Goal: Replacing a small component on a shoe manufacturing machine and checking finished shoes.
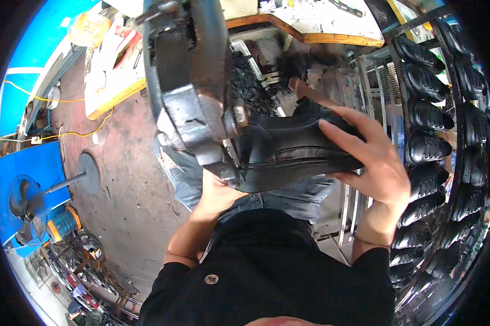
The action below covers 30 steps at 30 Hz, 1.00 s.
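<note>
A black leather boot (294, 144) lies crosswise in front of me, its left end under the metal head of a machine (188, 103). From the right, my right hand (372, 155) is closed on the boot, with fingers over the upper and the thumb low on the near side. My left hand (220, 193) reaches up to the boot's left end beneath the machine head. The machine and the boot hide its fingers, so its grip cannot be made out. A narrow metal part of the machine comes down against the leather.
At my right stands a metal rack (391, 103) with rows of black shoes (427, 117). A worktable (332, 24) with a wooden edge stands ahead, near a white crate (247, 51) of dark scraps. Another table (109, 92) and a fan (27, 206) are on the left.
</note>
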Each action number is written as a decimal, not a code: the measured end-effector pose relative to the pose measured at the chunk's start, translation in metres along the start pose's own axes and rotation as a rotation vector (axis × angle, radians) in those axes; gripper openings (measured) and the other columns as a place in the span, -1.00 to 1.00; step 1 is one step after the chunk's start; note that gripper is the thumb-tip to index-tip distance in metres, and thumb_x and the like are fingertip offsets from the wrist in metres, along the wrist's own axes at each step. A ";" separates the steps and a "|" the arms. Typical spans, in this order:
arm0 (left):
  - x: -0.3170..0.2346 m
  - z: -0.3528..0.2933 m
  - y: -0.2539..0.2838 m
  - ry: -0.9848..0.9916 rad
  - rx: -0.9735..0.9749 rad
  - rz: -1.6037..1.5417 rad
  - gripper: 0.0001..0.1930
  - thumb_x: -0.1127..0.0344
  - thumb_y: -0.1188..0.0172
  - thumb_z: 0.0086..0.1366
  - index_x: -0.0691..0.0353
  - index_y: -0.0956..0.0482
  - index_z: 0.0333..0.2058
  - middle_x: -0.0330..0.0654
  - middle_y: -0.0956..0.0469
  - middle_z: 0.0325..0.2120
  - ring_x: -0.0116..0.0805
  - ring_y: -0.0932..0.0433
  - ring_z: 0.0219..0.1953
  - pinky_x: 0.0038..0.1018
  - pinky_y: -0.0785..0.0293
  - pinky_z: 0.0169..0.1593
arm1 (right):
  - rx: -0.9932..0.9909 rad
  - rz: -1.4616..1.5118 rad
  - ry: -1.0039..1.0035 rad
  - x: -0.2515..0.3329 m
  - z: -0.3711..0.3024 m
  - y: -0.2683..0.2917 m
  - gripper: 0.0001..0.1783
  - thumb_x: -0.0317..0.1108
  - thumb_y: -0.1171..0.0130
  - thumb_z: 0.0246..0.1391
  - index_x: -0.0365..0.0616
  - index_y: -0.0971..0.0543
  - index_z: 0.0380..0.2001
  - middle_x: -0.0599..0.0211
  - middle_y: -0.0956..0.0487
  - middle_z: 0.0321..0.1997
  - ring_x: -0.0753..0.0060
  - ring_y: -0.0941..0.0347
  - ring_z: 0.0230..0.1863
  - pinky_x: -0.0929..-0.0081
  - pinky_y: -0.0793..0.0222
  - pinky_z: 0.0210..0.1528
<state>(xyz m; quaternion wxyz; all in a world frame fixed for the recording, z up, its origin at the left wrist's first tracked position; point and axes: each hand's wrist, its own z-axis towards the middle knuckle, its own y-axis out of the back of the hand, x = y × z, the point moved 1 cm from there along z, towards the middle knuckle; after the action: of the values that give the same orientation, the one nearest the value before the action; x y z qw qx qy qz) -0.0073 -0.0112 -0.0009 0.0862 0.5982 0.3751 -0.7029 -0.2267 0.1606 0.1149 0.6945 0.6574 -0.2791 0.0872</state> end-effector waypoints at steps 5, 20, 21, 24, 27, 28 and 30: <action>0.041 -0.036 0.028 0.330 -0.062 -0.321 0.40 0.62 -0.59 -0.01 -0.06 0.42 0.50 -0.04 -0.25 0.34 -0.15 -0.48 0.24 -0.15 -0.57 0.20 | 0.058 -0.135 0.073 0.031 0.014 0.049 0.06 -0.48 -0.62 -0.57 -0.01 -0.58 0.25 0.04 -0.48 0.36 -0.11 -0.45 0.26 0.11 -0.36 0.29; 0.005 0.007 0.027 -0.084 0.093 0.240 -0.05 0.40 -0.67 -0.06 0.33 -0.28 0.28 -0.16 -0.35 0.15 -0.29 -0.31 0.28 -0.31 -0.17 0.38 | -0.037 0.506 0.046 0.010 0.028 -0.100 0.24 -0.36 -0.60 -0.23 -0.26 -0.12 0.51 -0.04 -0.25 0.51 -0.08 -0.25 0.45 0.15 -0.12 0.48; 0.011 0.011 0.050 -0.098 0.131 0.405 0.01 0.32 -0.67 -0.04 0.35 -0.23 0.33 -0.10 -0.32 0.24 -0.24 -0.28 0.34 -0.28 -0.15 0.41 | -0.203 0.559 0.039 0.000 0.020 -0.100 0.24 -0.39 -0.61 -0.23 -0.25 -0.13 0.51 0.01 -0.24 0.52 -0.01 -0.23 0.47 0.19 -0.09 0.51; 0.022 0.011 0.093 0.198 0.057 0.407 0.06 0.26 -0.64 0.04 0.32 -0.14 0.42 -0.05 -0.30 0.30 -0.16 -0.24 0.39 -0.18 -0.07 0.47 | -0.449 0.709 -0.018 -0.043 -0.016 -0.110 0.29 -0.59 -0.56 -0.30 -0.15 -0.09 0.53 0.15 -0.22 0.53 0.14 -0.21 0.49 0.17 -0.11 0.54; 0.036 0.002 0.094 0.310 0.097 0.064 -0.12 0.46 -0.51 0.16 0.25 -0.21 0.40 -0.04 -0.23 0.39 -0.23 -0.33 0.35 -0.24 -0.34 0.34 | -0.591 1.322 -0.095 -0.070 -0.034 -0.130 0.34 -0.64 -0.48 -0.33 -0.03 -0.02 0.56 0.15 -0.21 0.53 0.04 -0.23 0.49 0.05 -0.20 0.50; 0.031 0.001 0.079 0.317 0.174 -0.002 -0.16 0.54 -0.47 0.19 0.23 -0.22 0.39 -0.04 -0.20 0.43 -0.26 -0.38 0.32 -0.28 -0.44 0.28 | -0.635 1.453 -0.165 -0.075 -0.041 -0.136 0.37 -0.61 -0.47 -0.34 0.01 0.02 0.57 0.14 -0.21 0.53 0.01 -0.23 0.49 -0.01 -0.23 0.48; 0.014 -0.002 0.054 0.274 0.066 0.006 -0.23 0.48 -0.49 0.15 0.25 -0.35 0.32 0.14 -0.44 0.26 -0.05 -0.52 0.22 -0.20 -0.55 0.20 | -0.682 1.588 -0.240 -0.082 -0.049 -0.143 0.40 -0.58 -0.47 -0.36 0.04 0.05 0.58 0.13 -0.22 0.53 -0.02 -0.23 0.48 -0.06 -0.25 0.47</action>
<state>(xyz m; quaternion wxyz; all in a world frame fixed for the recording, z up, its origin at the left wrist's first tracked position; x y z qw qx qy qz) 0.0210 -0.0436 -0.0368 0.0166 0.6922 0.3582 -0.6264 -0.2116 0.2109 -0.0489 0.5531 0.0291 -0.7370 0.3873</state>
